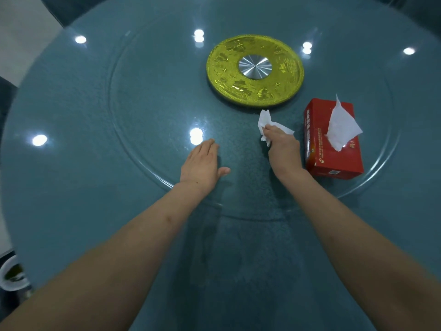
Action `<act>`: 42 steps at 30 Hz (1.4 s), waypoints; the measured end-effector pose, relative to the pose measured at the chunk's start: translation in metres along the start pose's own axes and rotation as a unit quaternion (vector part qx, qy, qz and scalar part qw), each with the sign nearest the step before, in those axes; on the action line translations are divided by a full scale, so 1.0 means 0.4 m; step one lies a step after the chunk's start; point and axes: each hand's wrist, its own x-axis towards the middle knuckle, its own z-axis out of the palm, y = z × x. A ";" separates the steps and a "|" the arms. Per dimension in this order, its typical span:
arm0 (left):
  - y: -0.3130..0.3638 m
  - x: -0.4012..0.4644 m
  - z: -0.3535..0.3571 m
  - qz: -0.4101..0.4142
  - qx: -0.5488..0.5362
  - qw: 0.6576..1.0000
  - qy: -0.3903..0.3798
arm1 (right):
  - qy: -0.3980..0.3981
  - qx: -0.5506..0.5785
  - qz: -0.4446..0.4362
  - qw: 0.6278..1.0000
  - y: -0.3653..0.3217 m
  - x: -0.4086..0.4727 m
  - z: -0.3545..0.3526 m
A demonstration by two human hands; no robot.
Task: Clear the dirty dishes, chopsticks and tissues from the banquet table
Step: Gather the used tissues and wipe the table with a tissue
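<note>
In the head view, a crumpled tissue (267, 126) is being pinched by the right hand (282, 149) on the glass turntable (143, 111), just beside the red tissue box (319, 149); the left hand (200, 163) is being rested flat and empty. The tissue is best gathered whole before being lifted

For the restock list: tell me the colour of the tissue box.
Red, with light printed text; the tissue box shows in the head view, a white tissue sticking out of its top.

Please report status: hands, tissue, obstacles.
Right hand gripping crumpled tissue. Left hand flat, open on glass turntable. Red tissue box beside right hand.
</note>
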 end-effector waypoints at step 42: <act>-0.140 -0.677 -0.236 -0.218 -0.020 0.975 -0.043 | -0.123 0.086 -0.060 0.987 -0.316 -0.603 -0.167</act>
